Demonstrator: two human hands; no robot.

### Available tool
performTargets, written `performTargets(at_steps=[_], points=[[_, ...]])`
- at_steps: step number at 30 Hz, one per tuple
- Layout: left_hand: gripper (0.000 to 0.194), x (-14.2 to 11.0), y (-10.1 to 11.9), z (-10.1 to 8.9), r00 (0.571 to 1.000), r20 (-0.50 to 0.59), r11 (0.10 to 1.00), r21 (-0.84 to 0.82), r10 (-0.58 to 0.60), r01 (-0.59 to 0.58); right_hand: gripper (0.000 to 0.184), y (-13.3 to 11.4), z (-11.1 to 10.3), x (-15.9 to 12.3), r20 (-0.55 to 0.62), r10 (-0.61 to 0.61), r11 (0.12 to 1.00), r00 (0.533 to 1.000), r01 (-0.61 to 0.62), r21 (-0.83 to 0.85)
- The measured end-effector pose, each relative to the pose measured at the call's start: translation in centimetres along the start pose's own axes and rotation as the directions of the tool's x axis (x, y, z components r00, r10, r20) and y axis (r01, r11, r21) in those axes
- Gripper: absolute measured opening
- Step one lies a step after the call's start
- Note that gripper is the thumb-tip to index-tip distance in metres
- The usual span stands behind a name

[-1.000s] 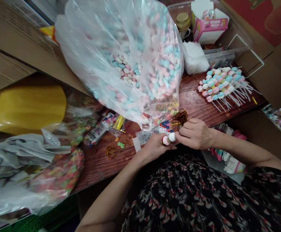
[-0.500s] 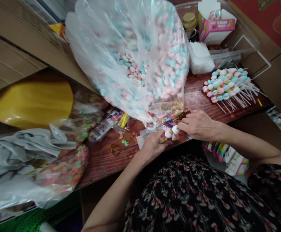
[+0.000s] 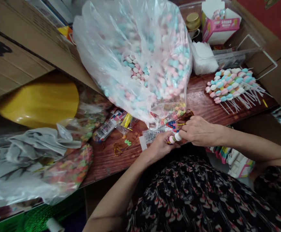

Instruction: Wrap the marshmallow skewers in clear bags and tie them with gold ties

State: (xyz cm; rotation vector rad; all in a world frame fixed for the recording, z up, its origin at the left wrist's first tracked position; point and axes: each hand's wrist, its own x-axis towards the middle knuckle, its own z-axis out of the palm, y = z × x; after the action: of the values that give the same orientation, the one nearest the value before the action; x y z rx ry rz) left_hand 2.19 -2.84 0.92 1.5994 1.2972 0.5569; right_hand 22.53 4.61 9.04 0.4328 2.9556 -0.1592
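Pinching candy [image 3: 174, 138] between left hand [image 3: 159, 147] and right hand [image 3: 199, 131], by table edge [image 3: 106, 172]

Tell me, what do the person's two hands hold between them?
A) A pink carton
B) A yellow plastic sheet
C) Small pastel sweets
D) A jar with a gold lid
C: the left hand and right hand meet around small pastel sweets, pinched between their fingers.

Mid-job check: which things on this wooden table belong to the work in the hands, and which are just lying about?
In the work: left hand, right hand, pink-and-white round candies, brown tinsel twist tie, clear plastic bag of pastel candies.

Lying about: shiny yellow plastic sheet, crumpled grey plastic bag, pink cardboard carton.
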Motion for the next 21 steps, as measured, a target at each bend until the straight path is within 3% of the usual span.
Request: performTargets(at_steps=[2, 6, 11, 14, 21], points=[[0.028, 0.0, -0.1, 0.0, 1.000, 0.008, 1.000, -0.002, 0.003, -0.003, 0.013, 0.3, 0.2, 0.2, -0.010, 0.019, 1.000, 1.000, -0.019, -0.001], [0.061, -0.3, -0.3, -0.5, 0.999, -0.037, 0.992, -0.125, -0.033, 0.028, 0.012, 1.3, 0.8, -0.1, -0.142, -0.001, 1.000, 0.990, -0.004, -0.031], [0.073, -0.7, 0.5, -1.3, 0.997, 0.045, 0.935, -0.346, -0.061, 0.073, 0.018, 1.6, 1.4, -0.6, -0.345, -0.120, 0.991, 0.931, 0.090, -0.101], [0.081, -0.4, 1.0, -1.1, 0.996, 0.082, 0.947, -0.315, -0.042, 0.066, 0.017, 1.1, 1.6, -0.5, -0.368, -0.149, 0.987, 0.918, 0.113, -0.118], [0.101, 0.1, 0.9, -0.1, 0.997, 0.078, 1.000, 0.023, 0.006, -0.008, 0.014, 0.7, 1.8, -0.1, -0.193, -0.102, 0.995, 0.976, 0.103, -0.003]])
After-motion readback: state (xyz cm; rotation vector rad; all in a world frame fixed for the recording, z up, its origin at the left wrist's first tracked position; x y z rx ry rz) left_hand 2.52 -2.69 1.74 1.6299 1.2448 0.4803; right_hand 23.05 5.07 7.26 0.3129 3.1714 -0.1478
